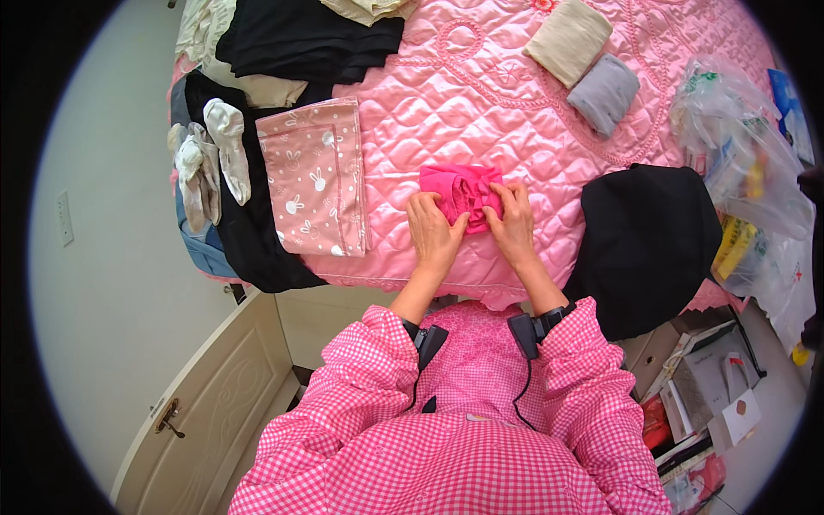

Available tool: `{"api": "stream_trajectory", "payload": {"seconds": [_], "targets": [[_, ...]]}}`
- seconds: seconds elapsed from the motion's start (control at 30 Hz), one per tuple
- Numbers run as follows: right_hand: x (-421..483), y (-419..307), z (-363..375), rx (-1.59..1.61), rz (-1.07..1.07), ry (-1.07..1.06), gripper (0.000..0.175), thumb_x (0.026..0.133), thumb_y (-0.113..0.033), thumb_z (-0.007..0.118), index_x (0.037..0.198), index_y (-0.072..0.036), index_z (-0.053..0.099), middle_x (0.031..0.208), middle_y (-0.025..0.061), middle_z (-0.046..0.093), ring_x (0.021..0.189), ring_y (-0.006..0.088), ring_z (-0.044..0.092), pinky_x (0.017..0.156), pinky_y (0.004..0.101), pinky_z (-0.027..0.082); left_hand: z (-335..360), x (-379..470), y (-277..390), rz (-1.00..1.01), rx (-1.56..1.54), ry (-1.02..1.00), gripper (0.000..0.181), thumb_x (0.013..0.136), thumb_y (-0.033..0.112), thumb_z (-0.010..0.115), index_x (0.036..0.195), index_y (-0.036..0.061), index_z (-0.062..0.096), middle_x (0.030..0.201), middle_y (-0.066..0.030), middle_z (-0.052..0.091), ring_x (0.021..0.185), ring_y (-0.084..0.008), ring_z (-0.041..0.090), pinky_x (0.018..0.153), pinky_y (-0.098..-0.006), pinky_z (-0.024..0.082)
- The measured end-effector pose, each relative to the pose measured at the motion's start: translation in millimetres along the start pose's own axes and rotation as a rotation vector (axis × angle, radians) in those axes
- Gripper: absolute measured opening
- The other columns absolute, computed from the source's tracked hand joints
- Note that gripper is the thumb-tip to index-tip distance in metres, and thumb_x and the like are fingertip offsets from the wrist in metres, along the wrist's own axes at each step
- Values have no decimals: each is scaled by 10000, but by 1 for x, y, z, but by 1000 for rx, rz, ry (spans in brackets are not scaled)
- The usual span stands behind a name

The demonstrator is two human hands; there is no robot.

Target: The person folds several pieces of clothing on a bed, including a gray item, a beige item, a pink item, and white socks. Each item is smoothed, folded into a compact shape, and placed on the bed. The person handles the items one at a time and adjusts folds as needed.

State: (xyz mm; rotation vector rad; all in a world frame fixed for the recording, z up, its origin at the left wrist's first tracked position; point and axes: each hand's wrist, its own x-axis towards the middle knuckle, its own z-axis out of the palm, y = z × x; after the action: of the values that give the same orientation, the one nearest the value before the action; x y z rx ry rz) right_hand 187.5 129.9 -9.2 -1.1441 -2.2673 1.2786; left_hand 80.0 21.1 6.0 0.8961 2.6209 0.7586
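A small hot-pink garment (465,193), partly folded and gathered at its middle, lies near the front edge of the bed. My left hand (433,228) grips its left side, thumb at the gathered part and fingers along the outer edge. On the opposite side my right hand (512,222) pinches the right edge between thumb and fingers. To the left rests a folded pink cloth with white rabbits (314,180). Right of my hands, a black folded cloth (647,251) hangs over the bed's edge. The cloth under my fingertips is hidden.
The quilted pink bedspread (412,135) carries a folded cream cloth (570,42) and a grey-blue one (605,93). White socks (226,148) and black clothes (309,38) pile up at left. Clear plastic bags (740,148) sit at right, above paper bags (714,386). A cream door (212,393) stands lower left.
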Motion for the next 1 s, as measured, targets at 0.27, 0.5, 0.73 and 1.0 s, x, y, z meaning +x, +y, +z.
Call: {"api": "stream_trajectory", "payload": {"seconds": [0.27, 0.5, 0.73, 1.0], "targets": [[0, -5, 1, -42, -30, 0, 426, 748, 2, 698, 1164, -1, 606, 1038, 158, 523, 941, 327, 579, 806, 401, 499, 13, 6, 8, -42, 54, 2, 522, 706, 170, 812, 1034, -3, 444, 985, -171, 492, 929, -341, 520, 811, -431, 434], [-1, -5, 1, -56, -38, 4, 433, 742, 2, 703, 1164, -1, 606, 1032, 159, 521, 941, 334, 575, 803, 407, 497, 12, 6, 0, -12, -25, -43, 368, 786, 65, 657, 1067, -18, 435, 1012, -202, 532, 931, -371, 573, 775, -463, 465], [-1, -9, 4, -138, -41, 40, 442, 730, 8, 699, 1161, -12, 605, 1029, 160, 524, 938, 336, 579, 798, 415, 505, 5, 4, -14, 167, -38, -40, 277, 811, -17, 594, 1076, 22, 524, 1069, -173, 543, 916, -367, 607, 739, -463, 508], [-5, -33, 19, -446, -263, -25, 311, 753, 3, 651, 1062, 10, 610, 985, 153, 540, 905, 303, 595, 754, 389, 517, 6, 8, -9, 87, -116, -78, 236, 802, 38, 677, 1038, 30, 676, 1060, -139, 557, 917, -305, 609, 733, -399, 509]]}}
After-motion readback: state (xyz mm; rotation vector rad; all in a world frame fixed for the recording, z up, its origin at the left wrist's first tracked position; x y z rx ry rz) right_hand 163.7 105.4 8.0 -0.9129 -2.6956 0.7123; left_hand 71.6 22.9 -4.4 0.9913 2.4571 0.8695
